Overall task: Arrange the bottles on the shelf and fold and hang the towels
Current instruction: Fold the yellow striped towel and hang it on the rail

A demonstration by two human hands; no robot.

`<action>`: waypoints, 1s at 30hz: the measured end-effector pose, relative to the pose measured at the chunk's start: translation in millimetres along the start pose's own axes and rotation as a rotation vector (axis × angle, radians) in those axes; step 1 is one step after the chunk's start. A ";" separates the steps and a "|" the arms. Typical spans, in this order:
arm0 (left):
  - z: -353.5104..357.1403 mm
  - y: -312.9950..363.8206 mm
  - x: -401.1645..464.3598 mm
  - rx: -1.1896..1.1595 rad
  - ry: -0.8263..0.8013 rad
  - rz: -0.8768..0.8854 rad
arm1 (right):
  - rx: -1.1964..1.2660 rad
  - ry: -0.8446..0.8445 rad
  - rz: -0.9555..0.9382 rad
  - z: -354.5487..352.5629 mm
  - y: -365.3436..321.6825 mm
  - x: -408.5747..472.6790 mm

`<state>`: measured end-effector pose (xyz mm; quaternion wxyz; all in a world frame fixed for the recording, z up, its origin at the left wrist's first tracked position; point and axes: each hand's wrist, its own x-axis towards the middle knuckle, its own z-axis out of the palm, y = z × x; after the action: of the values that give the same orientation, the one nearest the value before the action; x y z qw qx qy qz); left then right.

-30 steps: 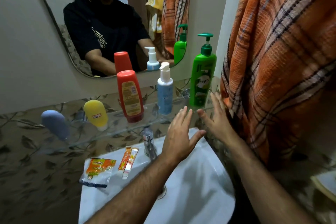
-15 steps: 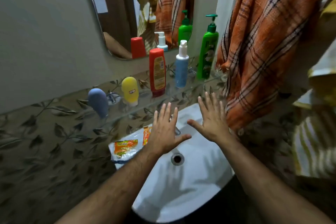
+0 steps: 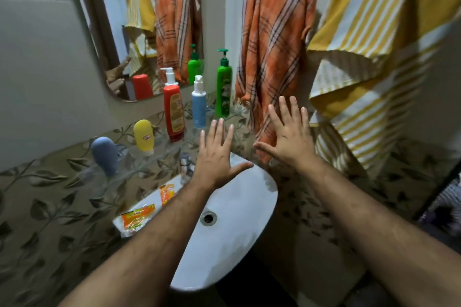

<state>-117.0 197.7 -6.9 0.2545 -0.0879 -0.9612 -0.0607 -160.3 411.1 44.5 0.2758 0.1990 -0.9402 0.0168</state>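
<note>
Overhead, both hands hung flat above the sink (image 3: 249,207), fingers straight and spread, holding nothing. L hand (image 3: 217,157) was by the tap; R hand (image 3: 287,137) in front of orange plaid towel (image 3: 272,45), contact unclear. Yellow striped towel (image 3: 369,32) draped on rail beside it. Five bottles stood along glass shelf (image 3: 149,157): green pump bottle (image 3: 223,87), blue (image 3: 199,104), red (image 3: 173,112), yellow (image 3: 143,134), grey (image 3: 104,154).

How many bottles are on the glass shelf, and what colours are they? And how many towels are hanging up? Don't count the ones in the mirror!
Blue bottles: 2, a squat one and a pump one
Yellow bottle: 1
Red bottle: 1
Green bottle: 1
Orange towel: 1
Yellow striped towel: 1
Total: 5 bottles and 2 towels, 7 things.
</note>
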 end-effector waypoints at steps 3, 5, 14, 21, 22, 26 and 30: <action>-15.1 26.5 32.4 -0.006 0.063 0.061 | -0.058 0.075 0.043 -35.1 30.4 10.2; -27.7 43.4 56.8 -0.011 0.108 0.097 | -0.103 0.118 0.069 -59.9 49.8 19.7; -85.6 125.7 151.7 -0.050 0.284 0.222 | -0.197 0.288 0.148 -150.5 130.1 50.4; -106.4 184.9 201.3 -0.102 0.306 0.237 | -0.138 0.350 0.262 -186.2 178.3 64.0; -106.7 191.7 206.8 -0.113 0.286 0.237 | -0.116 0.350 0.271 -187.2 182.7 65.4; -108.2 219.7 224.4 -0.128 0.209 0.214 | -0.034 0.366 0.296 -190.2 194.0 70.6; -105.1 240.7 236.2 -0.176 0.333 0.182 | 0.038 0.365 0.305 -194.6 198.3 74.6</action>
<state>-220.5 448.5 219.2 0.4058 -0.1852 -0.8848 -0.1349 -194.1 593.9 264.0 0.4317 0.0535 -0.8935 0.1117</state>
